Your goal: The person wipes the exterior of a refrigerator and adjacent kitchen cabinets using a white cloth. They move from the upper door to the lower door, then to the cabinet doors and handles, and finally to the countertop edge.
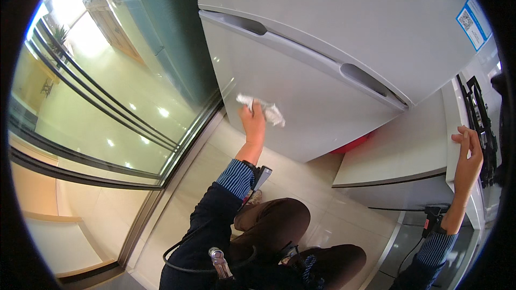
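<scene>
My left hand (253, 123) holds a crumpled white cloth or tissue (273, 113) at the lower door (298, 88) of a light grey refrigerator. Part of the cloth is hidden behind the fingers. Above that door runs a moulded handle strip (302, 50) with two recessed grips. Far to the right, my right hand (469, 161) is at the white countertop edge (452, 129), beside a black gas hob (479, 117). Nothing shows in its loosely bent fingers.
Glass sliding doors (121, 100) in dark frames stand at left, beside a floor track (137, 225). A white cabinet side (399, 145) is right of the refrigerator, with a red object (352, 143) low between them. My bent knees (282, 217) are over the tiled floor (330, 217).
</scene>
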`<state>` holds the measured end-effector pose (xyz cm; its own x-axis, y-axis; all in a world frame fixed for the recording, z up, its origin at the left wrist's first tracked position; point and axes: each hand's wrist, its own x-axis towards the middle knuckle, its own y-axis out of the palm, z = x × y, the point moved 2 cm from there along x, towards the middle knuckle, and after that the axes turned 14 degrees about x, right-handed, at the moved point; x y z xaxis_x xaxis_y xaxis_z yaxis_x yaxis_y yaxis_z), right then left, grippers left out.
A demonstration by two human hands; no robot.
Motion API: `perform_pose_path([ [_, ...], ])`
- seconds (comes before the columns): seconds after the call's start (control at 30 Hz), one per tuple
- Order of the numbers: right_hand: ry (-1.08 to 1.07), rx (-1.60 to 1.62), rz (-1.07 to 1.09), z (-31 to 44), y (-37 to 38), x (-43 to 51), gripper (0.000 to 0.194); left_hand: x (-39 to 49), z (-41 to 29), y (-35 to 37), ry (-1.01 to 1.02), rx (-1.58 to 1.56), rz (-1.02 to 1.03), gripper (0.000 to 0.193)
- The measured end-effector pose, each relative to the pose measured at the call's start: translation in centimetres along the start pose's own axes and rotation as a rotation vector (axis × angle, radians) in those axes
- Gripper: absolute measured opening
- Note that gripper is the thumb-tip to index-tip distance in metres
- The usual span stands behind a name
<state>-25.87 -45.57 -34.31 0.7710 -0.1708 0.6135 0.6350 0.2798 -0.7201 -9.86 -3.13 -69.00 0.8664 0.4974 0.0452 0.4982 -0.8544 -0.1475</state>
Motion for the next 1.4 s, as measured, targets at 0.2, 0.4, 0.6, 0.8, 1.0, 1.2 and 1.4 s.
perform_pose_path([
  [0.2, 0.040, 0.072, -0.008, 0.8, 0.0, 0.0, 0.030, 1.1, -17.9, -1.4, 0.675, 0.020, -0.315, 0.018],
  [0.4, 0.036, 0.041, -0.029, 0.8, 0.0, -0.1, 0.031, 1.0, -15.3, 0.7, 0.662, -0.104, -0.404, 0.027],
  [0.6, -0.009, -0.090, -0.025, 0.0, -0.1, -0.2, 0.032, -2.8, 2.6, 4.6, 0.187, -0.137, -0.214, 0.020],
  [0.8, -0.012, -0.077, -0.033, -0.5, -0.2, -0.2, 0.031, -4.2, 17.4, 7.1, -0.190, 0.017, 0.101, 0.016],
  [1.0, -0.013, -0.038, -0.034, 0.5, -0.1, -0.2, 0.030, -2.4, 21.7, 8.5, -0.698, -0.151, 0.313, 0.030],
  [1.2, 0.031, 0.084, -0.046, 1.8, -0.1, -0.1, 0.028, -3.4, 7.1, 6.0, -0.660, -0.373, 0.381, 0.032],
  [1.4, 0.072, 0.124, -0.061, 2.5, -0.2, -0.3, 0.026, -6.0, -11.2, 3.1, -0.193, -0.287, 0.306, 0.028],
])
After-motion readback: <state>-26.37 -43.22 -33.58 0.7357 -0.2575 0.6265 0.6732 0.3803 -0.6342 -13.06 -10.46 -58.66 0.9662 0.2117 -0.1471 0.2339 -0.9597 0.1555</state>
